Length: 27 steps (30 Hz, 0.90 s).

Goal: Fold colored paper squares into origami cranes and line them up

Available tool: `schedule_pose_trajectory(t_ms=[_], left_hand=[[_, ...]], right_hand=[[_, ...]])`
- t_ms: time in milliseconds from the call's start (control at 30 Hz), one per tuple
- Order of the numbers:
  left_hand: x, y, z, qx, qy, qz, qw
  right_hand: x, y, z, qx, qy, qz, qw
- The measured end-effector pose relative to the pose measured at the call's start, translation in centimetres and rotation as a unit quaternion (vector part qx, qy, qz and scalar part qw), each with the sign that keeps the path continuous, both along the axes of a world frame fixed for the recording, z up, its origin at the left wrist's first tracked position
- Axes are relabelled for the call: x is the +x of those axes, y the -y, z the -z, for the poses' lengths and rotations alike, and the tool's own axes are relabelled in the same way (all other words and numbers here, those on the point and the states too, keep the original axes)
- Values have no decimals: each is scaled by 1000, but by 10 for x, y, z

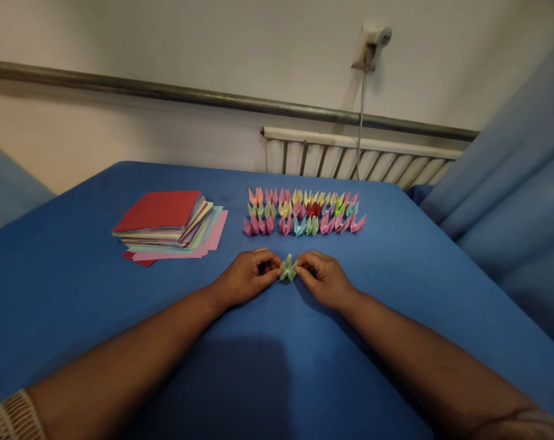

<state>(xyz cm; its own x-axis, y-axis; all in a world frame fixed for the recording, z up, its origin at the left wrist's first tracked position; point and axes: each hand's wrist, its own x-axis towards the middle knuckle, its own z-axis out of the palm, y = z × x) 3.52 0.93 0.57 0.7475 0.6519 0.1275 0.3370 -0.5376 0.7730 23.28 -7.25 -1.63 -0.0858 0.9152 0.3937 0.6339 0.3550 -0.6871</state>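
A small light green origami crane (pixel 288 269) stands at the middle of the blue table, between my two hands. My left hand (pixel 249 275) pinches its left side with thumb and forefinger. On the opposite side, my right hand (pixel 326 278) is closed on the crane's right edge in the same kind of pinch. Just beyond the hands, folded paper cranes (pixel 313 209) in pink, yellow, green, red and blue stand in three rows.
To the left lies a stack of coloured paper sheets (pixel 160 211) with a red sheet on top. The blue table (pixel 75 293) reaches a wall with a metal rail (pixel 189 91), a radiator (pixel 322 137) and a plugged-in cord (pixel 361 116). A blue curtain (pixel 515 201) hangs at the right.
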Motion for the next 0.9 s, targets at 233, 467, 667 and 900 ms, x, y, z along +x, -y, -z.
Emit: schedule_pose_trajectory(t_ms=[233,467,667,900], left_hand=[[-3,10,-13,85,10,-64,994],[2,32,-24,208,-153,-24,966],[7,34,-20,240,-201,-16,950],[7,37,-20,237,-213,-15,948]], right_hand=[[-3,-1,3,-25,-6,17,1000],[-5,0,4,-19,-7,31,999],[-7,0,4,-19,-2,14,1000],[-8,0,4,-14,-12,-3,1000]])
